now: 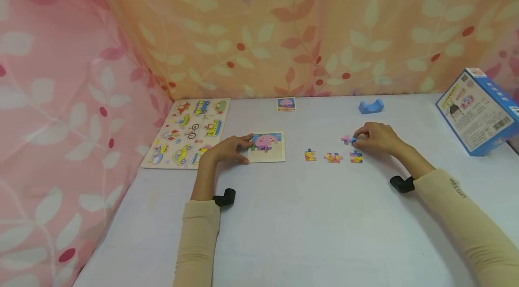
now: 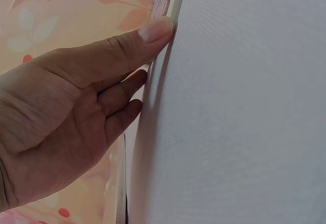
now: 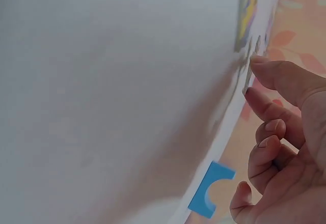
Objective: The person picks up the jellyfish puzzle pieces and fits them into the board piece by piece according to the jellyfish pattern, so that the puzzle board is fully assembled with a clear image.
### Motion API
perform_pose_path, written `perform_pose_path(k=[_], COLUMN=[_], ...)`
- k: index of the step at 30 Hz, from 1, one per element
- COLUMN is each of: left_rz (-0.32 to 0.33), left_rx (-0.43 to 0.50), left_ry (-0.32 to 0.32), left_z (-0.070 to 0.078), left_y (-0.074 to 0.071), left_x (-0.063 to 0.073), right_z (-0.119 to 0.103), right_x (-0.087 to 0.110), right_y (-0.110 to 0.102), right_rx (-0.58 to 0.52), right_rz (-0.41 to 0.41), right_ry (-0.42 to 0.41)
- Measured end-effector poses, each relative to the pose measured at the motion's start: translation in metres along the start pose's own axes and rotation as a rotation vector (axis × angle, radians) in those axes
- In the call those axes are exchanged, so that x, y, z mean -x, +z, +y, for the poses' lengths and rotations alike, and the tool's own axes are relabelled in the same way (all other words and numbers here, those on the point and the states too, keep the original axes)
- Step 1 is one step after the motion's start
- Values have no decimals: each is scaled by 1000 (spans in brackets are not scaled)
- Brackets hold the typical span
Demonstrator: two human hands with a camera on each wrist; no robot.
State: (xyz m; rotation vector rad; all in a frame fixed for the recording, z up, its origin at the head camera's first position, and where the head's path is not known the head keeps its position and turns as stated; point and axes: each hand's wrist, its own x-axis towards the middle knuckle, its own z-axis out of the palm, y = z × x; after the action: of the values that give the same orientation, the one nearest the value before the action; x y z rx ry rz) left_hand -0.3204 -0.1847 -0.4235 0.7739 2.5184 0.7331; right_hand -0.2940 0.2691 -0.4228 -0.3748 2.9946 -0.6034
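Note:
My left hand (image 1: 231, 148) holds the left side of a small jigsaw board (image 1: 273, 157), which carries part of a pink cartoon picture. In the left wrist view, the thumb bears on the board's edge (image 2: 178, 2). Over on the right, my right hand (image 1: 377, 137) pinches a thin jigsaw piece (image 3: 249, 76) between thumb and index finger, just above the table. Beside those fingertips lies a pink piece (image 1: 346, 139). Nearer the front are a yellow piece (image 1: 310, 156), a yellow-and-pink piece or joined pieces (image 1: 333, 157) and a blue-and-yellow piece (image 1: 356, 157).
A wooden board with vehicle pictures (image 1: 178, 143) lies at the left. Toward the back are a small picture card (image 1: 286, 104) and a blue curved block (image 1: 371, 107). At the right stands a blue-and-white box (image 1: 478, 111). Floral cloth (image 1: 284, 30) hangs behind the white-covered table (image 1: 300, 224).

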Motion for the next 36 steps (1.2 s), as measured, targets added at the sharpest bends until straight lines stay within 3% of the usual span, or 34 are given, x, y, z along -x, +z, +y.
perform_pose_path(k=[7,15,24,31,36], left_rz=[-14,-12,-13,-20,-19], left_rx=[29,37,5,-1,-7], left_ry=[9,-8,5,-7,-7], left_z=[0,-2,-3,0,-1], left_y=[2,1,-2,-4,-4], left_x=[-4,-2,-4,-3,-3], right_z=[-19,-69,-120,-144,-156], right_x=[-13,-42,-64,-73,-75], right_y=[5,23,41,53,62], right_rx=[-45,-105,-131,-96,-103], right_rz=[51,101,32,-74,-102], right_ry=[-81,-181,-242,-248,-259])
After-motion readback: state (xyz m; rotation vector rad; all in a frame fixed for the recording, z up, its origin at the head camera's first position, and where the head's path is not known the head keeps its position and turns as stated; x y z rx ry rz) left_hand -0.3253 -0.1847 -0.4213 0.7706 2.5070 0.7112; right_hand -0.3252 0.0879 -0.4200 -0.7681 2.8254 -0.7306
